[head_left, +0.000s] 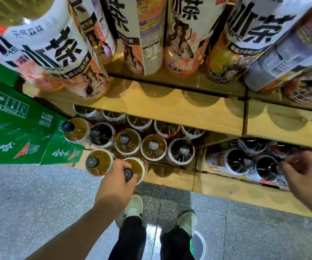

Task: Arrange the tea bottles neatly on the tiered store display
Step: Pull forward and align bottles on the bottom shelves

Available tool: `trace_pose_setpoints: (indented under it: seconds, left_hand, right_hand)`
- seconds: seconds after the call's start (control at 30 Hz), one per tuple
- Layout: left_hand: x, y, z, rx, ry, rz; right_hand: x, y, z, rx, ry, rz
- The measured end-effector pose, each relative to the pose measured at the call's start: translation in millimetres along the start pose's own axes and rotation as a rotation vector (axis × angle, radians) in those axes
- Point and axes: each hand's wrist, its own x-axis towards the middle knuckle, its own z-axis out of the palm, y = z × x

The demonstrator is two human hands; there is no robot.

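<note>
I look straight down a wooden tiered display (170,107). My left hand (116,180) grips the black cap of a yellow tea bottle (139,168) at the front edge of the lowest tier, beside another yellow bottle (98,162). Behind them stand rows of yellow and dark tea bottles (153,147). My right hand (301,175) hovers with curled fingers at the cap of a dark tea bottle (267,167) on the right part of the low tier; whether it holds the cap is hidden. Tall labelled tea bottles (57,53) fill the upper tier.
Green cardboard cartons (14,132) are stacked at the left, touching the display. A bare strip of wooden ledge (226,188) runs along the front of the low tier. Below is speckled grey floor (39,194) with my two shoes (134,205) close to the display.
</note>
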Motion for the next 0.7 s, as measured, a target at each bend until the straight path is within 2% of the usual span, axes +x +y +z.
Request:
trace_pose_setpoints:
  seconds: [0.07,0.27,0.5,0.7]
  left_hand:
    - [0,0,0,-0.009,-0.005,-0.004]
    - [0,0,1,-0.033,-0.016,0.03]
    - [-10,7,3,0.064,-0.02,0.127]
    - [-18,24,15,0.064,-0.035,0.215]
  right_hand:
    - [-39,-55,-1,0.051,-0.08,-0.043]
    - [-77,-111,53,0.059,-0.353,-0.285]
    - [-56,-170,113,0.013,-0.357,-0.476]
    - [-38,-181,122,-0.006,-0.388,-0.408]
